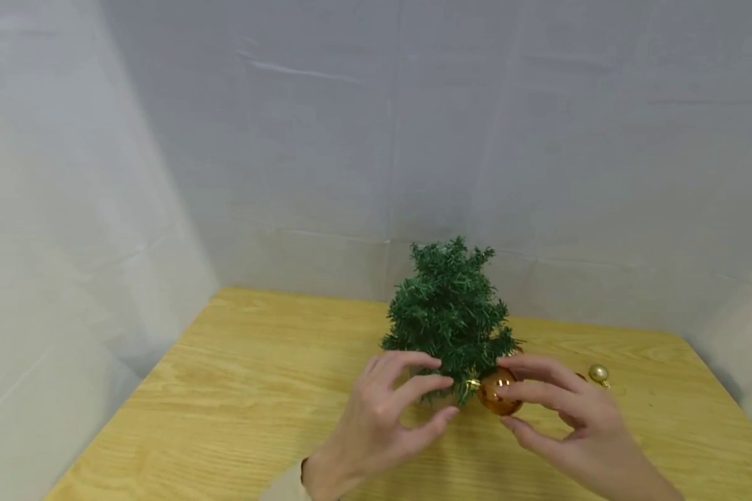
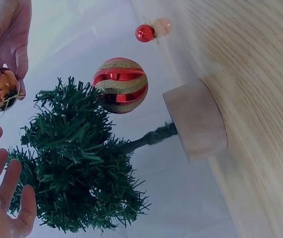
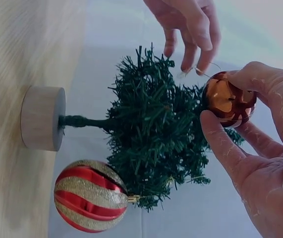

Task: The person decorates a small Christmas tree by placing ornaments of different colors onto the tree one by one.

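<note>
1. The right hand [image 1: 592, 414] pinches the copper ball [image 1: 492, 399] between thumb and fingers, in front of the green tree [image 1: 448, 313].
2. The left hand [image 1: 382, 410] is released, its fingers loosely bent near the ball's gold cap [image 1: 473, 384].
3. The round base [image 2: 200, 121], upright on the table [image 1: 276, 362], holds the tree's stem [image 2: 148, 139].
4. A striped ball [image 3: 89, 198] hangs from the branches.
</note>
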The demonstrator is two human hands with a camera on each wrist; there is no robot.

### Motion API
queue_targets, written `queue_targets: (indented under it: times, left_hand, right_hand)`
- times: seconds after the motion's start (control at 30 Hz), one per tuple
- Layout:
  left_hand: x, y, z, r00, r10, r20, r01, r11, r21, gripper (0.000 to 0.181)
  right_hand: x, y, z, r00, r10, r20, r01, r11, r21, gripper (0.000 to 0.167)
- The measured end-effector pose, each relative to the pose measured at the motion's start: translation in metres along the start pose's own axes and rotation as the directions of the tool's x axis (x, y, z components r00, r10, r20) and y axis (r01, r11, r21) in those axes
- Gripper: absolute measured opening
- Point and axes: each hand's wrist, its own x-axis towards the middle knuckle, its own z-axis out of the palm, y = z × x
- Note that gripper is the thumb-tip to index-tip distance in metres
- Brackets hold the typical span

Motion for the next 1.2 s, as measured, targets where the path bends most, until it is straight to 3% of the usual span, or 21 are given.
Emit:
queue_targets:
  times: [0.13,0.53,0.63,0.87,1.1,1.2]
  left_hand:
    - [-0.001,0.002,0.002,1.000,0.005,-0.004,-0.005,1.000,-0.006,0.027]
    - [-0.002,0.004,0.004,1.000,0.003,-0.025,-0.004,1.000,-0.027,0.014]
    - [-0.003,0.003,0.002,0.999,-0.015,-0.030,0.013,0.999,-0.051,0.012]
    - [-0.001,0.001,-0.002,0.997,-0.036,-0.072,0.028,0.993,-0.115,0.011]
    - [-0.001,0.003,-0.002,0.996,-0.038,-0.076,0.028,0.991,-0.133,0.012]
    - [0.000,0.004,-0.002,0.997,-0.045,-0.060,0.036,0.988,-0.147,0.012]
  right_hand:
    - [-0.001,0.001,0.005,0.999,-0.043,-0.004,0.043,0.999,-0.002,0.029]
    - [-0.004,-0.004,0.006,0.999,-0.025,0.029,0.025,1.000,0.006,0.028]
    - [-0.004,-0.008,0.004,0.998,0.023,0.054,-0.022,0.999,-0.028,0.030]
    - [-0.003,-0.013,0.002,0.979,0.139,0.146,-0.123,0.986,-0.115,0.066]
    - [-0.001,-0.017,0.003,0.939,0.269,0.215,-0.242,0.960,-0.141,0.063]
    - [0.002,-0.018,0.006,0.933,0.278,0.230,-0.254,0.959,-0.130,0.059]
